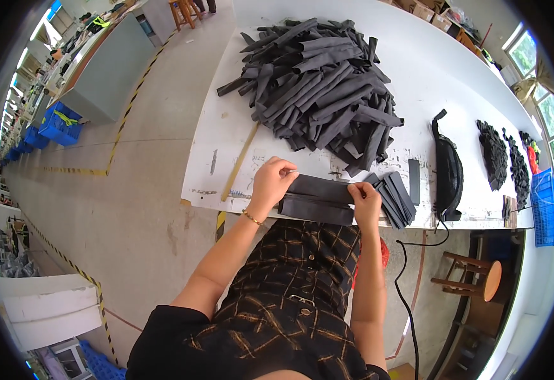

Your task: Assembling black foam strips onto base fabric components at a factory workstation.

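Note:
A dark grey fabric strip (320, 188) is stretched between my two hands at the front edge of the white table. My left hand (276, 179) pinches its left end, and my right hand (366, 201) pinches its right end. Just below it, nearer my body, lies a second dark fabric piece (315, 210). To the right of my right hand is a fanned stack of flat dark strips (396, 199). Beside that stack lies one single strip (414, 181). A large heap of folded or rolled dark fabric pieces (328, 88) covers the table beyond my hands.
A thin wooden strip (241, 161) lies left of my left hand. Further right are a black pouch-like bag (448, 168), dark bundles (492, 155) and a blue basket (544, 212). A black cable (404, 285) hangs down near a wooden stool (473, 277).

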`<state>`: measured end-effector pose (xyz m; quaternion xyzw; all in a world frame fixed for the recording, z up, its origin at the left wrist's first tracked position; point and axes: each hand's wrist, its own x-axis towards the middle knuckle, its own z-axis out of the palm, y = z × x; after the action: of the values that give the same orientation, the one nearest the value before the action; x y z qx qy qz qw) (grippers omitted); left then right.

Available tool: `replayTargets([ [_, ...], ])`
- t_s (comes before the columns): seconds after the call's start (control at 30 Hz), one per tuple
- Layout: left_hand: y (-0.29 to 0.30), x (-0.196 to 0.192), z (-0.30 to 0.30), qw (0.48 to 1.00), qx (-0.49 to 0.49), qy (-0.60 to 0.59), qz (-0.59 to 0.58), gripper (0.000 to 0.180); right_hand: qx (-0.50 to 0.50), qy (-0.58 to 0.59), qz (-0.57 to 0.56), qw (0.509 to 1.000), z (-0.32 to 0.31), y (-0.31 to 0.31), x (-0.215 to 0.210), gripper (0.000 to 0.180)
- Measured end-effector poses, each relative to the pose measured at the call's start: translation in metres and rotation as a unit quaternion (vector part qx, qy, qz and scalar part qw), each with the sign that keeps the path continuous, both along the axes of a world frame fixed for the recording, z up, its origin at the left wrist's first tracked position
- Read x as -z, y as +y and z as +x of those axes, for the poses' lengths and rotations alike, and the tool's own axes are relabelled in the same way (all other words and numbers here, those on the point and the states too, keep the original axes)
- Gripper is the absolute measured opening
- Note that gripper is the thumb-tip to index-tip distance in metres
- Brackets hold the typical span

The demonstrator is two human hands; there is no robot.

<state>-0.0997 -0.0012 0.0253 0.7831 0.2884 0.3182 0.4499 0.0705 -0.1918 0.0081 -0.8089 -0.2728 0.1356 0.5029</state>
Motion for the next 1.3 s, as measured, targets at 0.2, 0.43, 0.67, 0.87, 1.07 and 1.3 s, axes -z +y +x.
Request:
replayTargets([
  [0.2, 0.015, -0.014, 0.052, 0.998, 0.051, -0.035, 0.018, 0.010, 0.087, -0.197, -0.090, 0.972, -0.001, -0.016, 0.004, 0.023],
  [0.43, -0.006, 0.026, 0.164, 0.980, 0.171, 0.091, 0.050, 0.014, 0.159, -0.299, -0.282, 0.898, 0.035, -0.060, 0.018, 0.045],
  [0.67, -0.031, 0.026, 0.211, 0.995, -0.008, 0.027, 0.095, 0.016, 0.203, -0.296, -0.271, 0.893, 0.057, -0.072, 0.015, 0.042],
  [0.87, 0.001, 0.037, 0.222, 0.972, 0.068, 0.031, -0.224, 0.024, 0.155, -0.346, -0.369, 0.848, 0.079, -0.036, 0.037, 0.020],
  [1.07, -0.044, 0.021, 0.218, 0.946, 0.090, -0.007, -0.312, 0.029, 0.064, -0.477, -0.398, 0.781, 0.082, -0.078, 0.045, 0.011],
  [1.3, -0.040, 0.031, 0.209, 0.941, 0.076, 0.015, -0.329, 0.021, 0.075, -0.489, -0.229, 0.838, 0.061, -0.062, 0.043, 0.008],
])
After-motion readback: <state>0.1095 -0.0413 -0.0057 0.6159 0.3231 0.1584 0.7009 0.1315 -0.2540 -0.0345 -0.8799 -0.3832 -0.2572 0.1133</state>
